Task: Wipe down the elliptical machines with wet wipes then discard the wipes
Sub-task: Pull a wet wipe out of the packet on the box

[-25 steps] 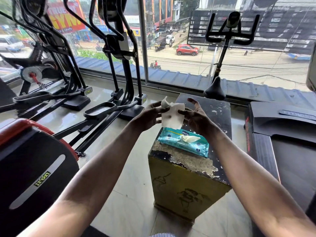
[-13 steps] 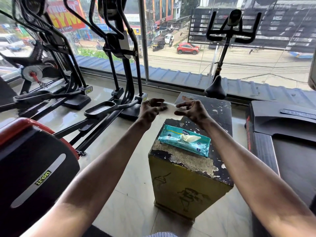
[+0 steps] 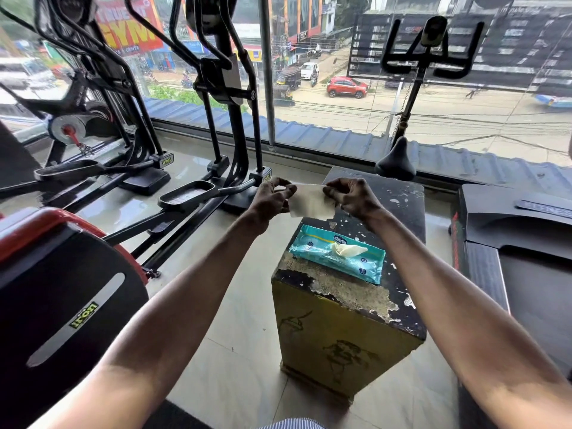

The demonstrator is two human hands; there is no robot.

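- window [image 3: 340, 103]: full-width glass behind the box [image 3: 340, 335], with a street and cars outside.
- elliptical machines: three, all left of the box. The nearest one [image 3: 62, 289] has a red and black housing and sits front-left. The middle one [image 3: 223, 88] stands just left of the box's far end, its pedal [image 3: 188, 195] pointing toward the camera. The far one [image 3: 93, 88] is further left.
- treadmill [image 3: 520, 230]: right of the box, close beside it; black deck.
- box: yellow sides and a black top with peeling paint. It stands on the tiled floor [image 3: 241, 351].
- exercise bike [image 3: 411, 97]: behind the box at the glass. Its saddle [image 3: 394, 162] shows above the box's far edge.
- left hand [image 3: 272, 198]: over the box's far-left edge, fingers curled, pinching the wipe's upper left corner.
- right hand [image 3: 353, 196]: above the box's far half, fingers curled, pinching the wipe's upper right corner.
- pack of wipes [image 3: 337, 257]: teal, lying flat on the box top near the front. A tuft of the next sheet [image 3: 348, 250] sticks out of its opening.
- wipe [image 3: 309, 201]: white and spread flat between the two hands. It hangs in the air above the box top beyond the pack, not touching either.
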